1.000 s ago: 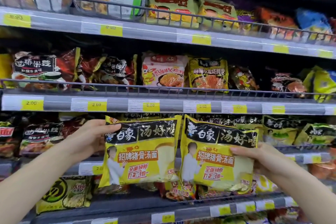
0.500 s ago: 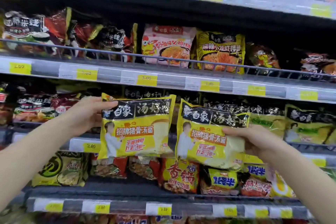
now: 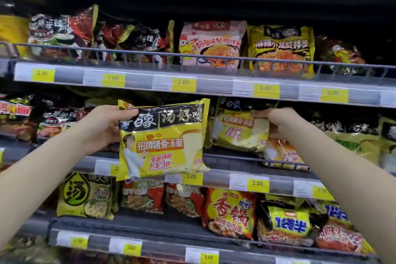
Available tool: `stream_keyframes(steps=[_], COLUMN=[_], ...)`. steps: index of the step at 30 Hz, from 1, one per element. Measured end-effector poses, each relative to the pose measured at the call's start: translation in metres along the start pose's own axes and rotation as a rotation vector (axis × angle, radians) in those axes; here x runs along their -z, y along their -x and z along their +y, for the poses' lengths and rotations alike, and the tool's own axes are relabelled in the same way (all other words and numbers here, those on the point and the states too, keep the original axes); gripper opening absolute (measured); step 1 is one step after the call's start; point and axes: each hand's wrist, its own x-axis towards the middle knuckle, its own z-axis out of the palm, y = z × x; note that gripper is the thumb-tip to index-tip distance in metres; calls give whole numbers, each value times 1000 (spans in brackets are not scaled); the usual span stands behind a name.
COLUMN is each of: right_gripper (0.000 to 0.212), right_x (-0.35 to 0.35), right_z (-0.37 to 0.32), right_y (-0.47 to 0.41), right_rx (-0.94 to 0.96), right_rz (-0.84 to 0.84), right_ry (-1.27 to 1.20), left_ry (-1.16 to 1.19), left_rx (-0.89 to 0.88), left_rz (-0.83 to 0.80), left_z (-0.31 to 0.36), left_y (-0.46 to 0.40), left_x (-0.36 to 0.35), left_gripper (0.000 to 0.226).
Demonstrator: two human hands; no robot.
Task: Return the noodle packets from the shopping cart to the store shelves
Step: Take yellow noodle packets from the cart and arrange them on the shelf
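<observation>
The left hand grips one yellow noodle packet by its top corner, clear of the shelf, likely waiting. The right hand pinches a second packet, resting on the middle shelf among matching ones.

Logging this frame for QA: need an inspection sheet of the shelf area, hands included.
Surface: middle shelf, wire rail, yellow price tags.
Job's things: two yellow noodle packets; left packet held in front of the shelf edge, right packet pushed in over the rail.
Clutter: other noodle packets fill the upper shelf and lower shelf.
Grippers: left hand grips its packet's top corner; right hand grips its packet's upper right edge.
Cables: nothing seen.
Surroundings: store shelving; cart not in view.
</observation>
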Motion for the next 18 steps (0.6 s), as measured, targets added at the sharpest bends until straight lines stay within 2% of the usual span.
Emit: stream_keyframes(steps=[2, 4, 9, 11, 14, 18], right_gripper=[30, 51, 78, 76, 43, 41], right_x=[-13, -22, -35, -37, -38, -43], right_z=[3, 7, 14, 15, 14, 17], right_y=[-5, -9, -12, -12, -10, -13], right_rx=[-31, -67, 7, 45, 85, 164], right_rz=[-30, -38, 49, 88, 157, 237], right_ry=[25, 53, 178, 256, 445, 619], left_ry=[-8, -13, -12, -11, -22, -37], left_rx=[0, -9, -13, -8, 4, 15], left_rz=[5, -3, -1, 12, 27, 18], left_z=[1, 2, 2, 1, 0, -1], left_y=[0, -1, -5, -7, -9, -9], left_x=[0, 0, -2, -4, -6, -8], left_gripper=[37, 38, 36, 34, 33, 36])
